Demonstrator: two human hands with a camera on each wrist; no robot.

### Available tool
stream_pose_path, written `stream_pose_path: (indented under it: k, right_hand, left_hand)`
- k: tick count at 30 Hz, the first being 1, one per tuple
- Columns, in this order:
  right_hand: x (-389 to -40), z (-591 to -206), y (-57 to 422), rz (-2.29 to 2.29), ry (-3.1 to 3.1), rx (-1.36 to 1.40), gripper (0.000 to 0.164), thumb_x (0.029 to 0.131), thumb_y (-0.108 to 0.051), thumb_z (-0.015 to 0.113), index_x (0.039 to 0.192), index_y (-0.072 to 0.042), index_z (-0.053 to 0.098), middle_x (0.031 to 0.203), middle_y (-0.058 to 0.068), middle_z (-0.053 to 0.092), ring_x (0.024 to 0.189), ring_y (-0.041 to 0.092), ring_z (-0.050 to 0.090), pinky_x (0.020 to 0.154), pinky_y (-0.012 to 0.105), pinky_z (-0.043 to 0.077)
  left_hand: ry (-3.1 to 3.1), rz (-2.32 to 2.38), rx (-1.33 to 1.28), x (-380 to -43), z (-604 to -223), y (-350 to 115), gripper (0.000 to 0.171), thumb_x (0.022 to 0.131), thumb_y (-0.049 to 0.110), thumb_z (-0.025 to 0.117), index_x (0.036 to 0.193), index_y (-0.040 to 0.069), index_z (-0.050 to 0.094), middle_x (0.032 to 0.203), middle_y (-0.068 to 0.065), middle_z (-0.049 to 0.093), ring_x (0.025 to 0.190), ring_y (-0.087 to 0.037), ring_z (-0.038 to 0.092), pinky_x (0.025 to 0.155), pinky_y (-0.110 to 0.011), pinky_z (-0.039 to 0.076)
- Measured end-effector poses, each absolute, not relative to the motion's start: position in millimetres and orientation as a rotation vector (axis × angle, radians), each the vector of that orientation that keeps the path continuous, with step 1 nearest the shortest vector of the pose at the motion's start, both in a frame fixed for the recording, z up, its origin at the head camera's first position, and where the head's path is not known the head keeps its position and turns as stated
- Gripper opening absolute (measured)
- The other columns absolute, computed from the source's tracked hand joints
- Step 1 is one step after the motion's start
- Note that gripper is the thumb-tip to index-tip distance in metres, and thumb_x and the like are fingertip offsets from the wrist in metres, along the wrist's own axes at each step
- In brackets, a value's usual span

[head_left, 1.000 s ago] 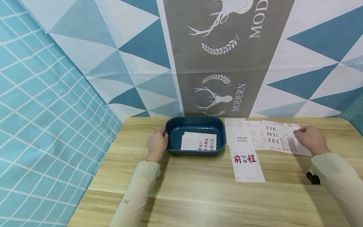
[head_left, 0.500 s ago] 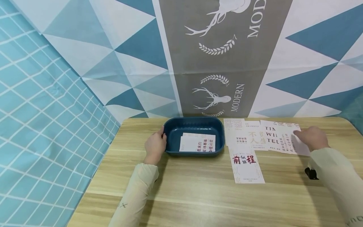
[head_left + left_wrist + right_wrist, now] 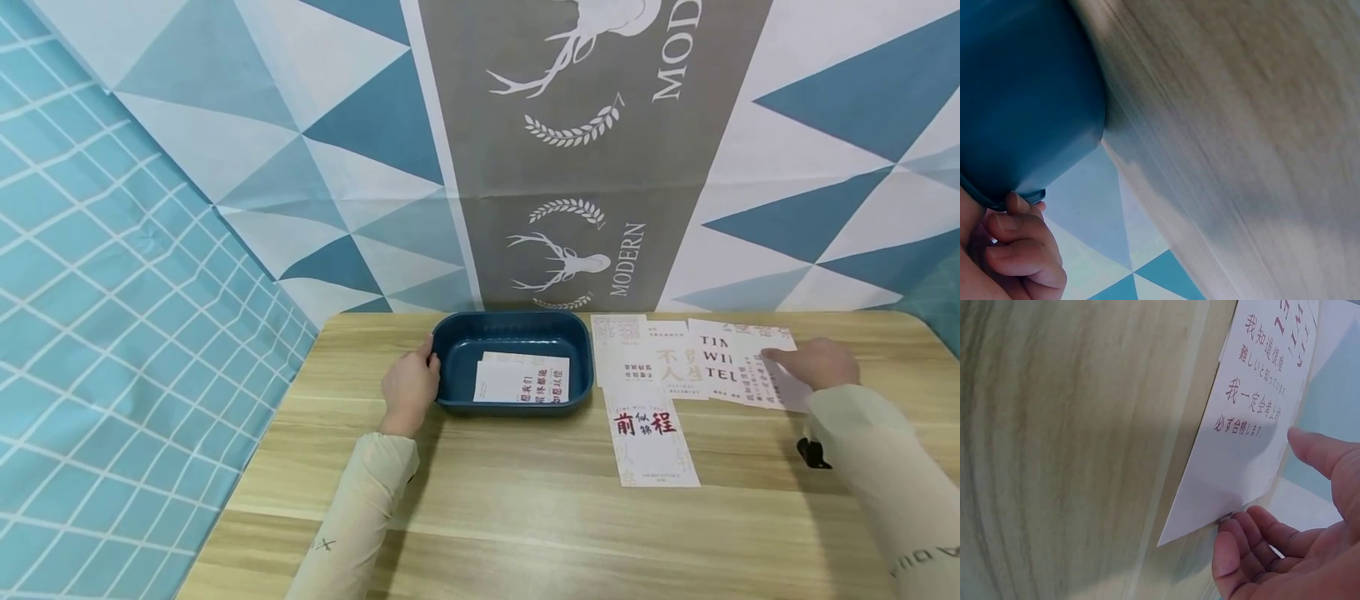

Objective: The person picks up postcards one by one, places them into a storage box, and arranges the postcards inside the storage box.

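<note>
A dark blue plastic tray (image 3: 516, 408) stands near the table's far edge. My left hand (image 3: 408, 387) grips its left rim, and in the left wrist view curled fingers (image 3: 1025, 250) show at that rim. White printed cards (image 3: 543, 379) lie inside the tray. To its right, several more cards overlap on the table. My right hand (image 3: 819, 364) is at the rightmost card (image 3: 772, 383). In the right wrist view, the thumb (image 3: 1313, 447) is at the card's (image 3: 1222, 475) far long side. Bent fingers (image 3: 1227, 550) are at its short edge, well apart from the thumb.
One card with red characters (image 3: 652, 450) lies nearer the front, below the row. A pale card with gold characters (image 3: 675, 367) is in the middle of the row. Patterned cloth (image 3: 397, 192) rises behind the wooden table (image 3: 525, 517), with blue grid cloth (image 3: 150, 333) on the left.
My right hand has moved left, its thumb passing from the rightmost card's edge to further over the card. My left hand has stayed at the tray's rim. The view has shifted slightly.
</note>
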State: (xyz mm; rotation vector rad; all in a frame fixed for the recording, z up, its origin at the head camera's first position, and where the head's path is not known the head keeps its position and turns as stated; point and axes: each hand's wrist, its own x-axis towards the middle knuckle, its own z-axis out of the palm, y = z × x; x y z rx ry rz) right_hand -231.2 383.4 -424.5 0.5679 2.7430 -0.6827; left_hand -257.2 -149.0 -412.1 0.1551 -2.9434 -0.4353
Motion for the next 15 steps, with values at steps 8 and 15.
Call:
stream_pose_path:
  k: [8,15]
  right_hand:
    - [-230.0,-422.7,373.7,-0.612,2.769,0.578,0.051,0.086,-0.041,0.057,0.08,0.01,0.055,0.063,0.01,0.049,0.064,0.023,0.044,0.055,0.031,0.033]
    - [-233.2,-425.7,380.1,-0.633,2.737,0.644,0.068,0.084,-0.046,0.059,0.101,0.019,0.051,0.078,0.021,0.053,0.072,0.029,0.044,0.061,0.036,0.035]
  left_hand:
    - [-2.947,-0.435,0.158,-256.7,-413.9,-149.9,0.04,0.095,0.027,0.049,0.135,0.023,0.052,0.101,-0.013,0.07,0.073,-0.028,0.063,0.053,-0.039,0.045]
    - [-2.945,-0.445,0.16,-257.7,-412.0,-148.6,0.04,0.095,0.027,0.049,0.135,0.023,0.051,0.1,-0.013,0.07,0.073,-0.027,0.063,0.054,-0.039,0.045]
